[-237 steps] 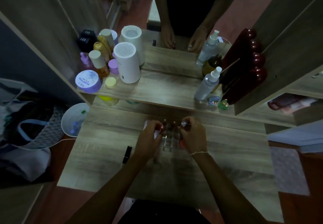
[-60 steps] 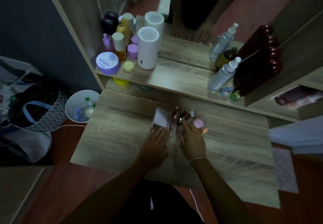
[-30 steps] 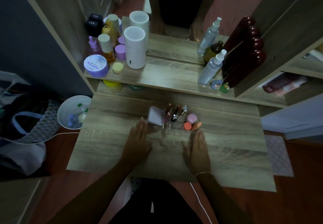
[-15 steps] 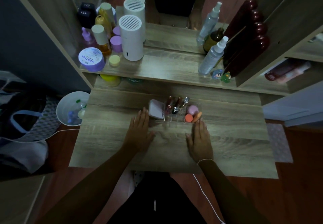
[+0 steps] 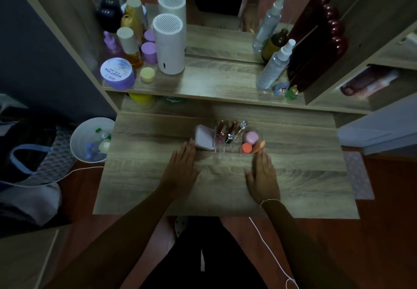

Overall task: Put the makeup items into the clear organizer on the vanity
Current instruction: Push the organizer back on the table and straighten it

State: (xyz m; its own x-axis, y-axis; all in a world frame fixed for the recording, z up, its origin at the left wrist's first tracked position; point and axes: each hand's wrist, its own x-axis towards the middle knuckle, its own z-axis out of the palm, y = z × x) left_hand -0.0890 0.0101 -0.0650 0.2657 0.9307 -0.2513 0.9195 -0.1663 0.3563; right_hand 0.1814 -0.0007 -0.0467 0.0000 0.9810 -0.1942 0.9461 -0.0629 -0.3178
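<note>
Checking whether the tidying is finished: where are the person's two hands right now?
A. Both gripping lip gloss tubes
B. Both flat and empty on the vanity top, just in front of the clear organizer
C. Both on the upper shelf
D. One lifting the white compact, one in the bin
B: the left hand and right hand lie open, palms down, on the vanity top, in front of the filled clear organizer.

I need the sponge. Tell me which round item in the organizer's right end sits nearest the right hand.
The orange one, at the front beside the right hand's fingertips; the pink one sits behind it.
</note>
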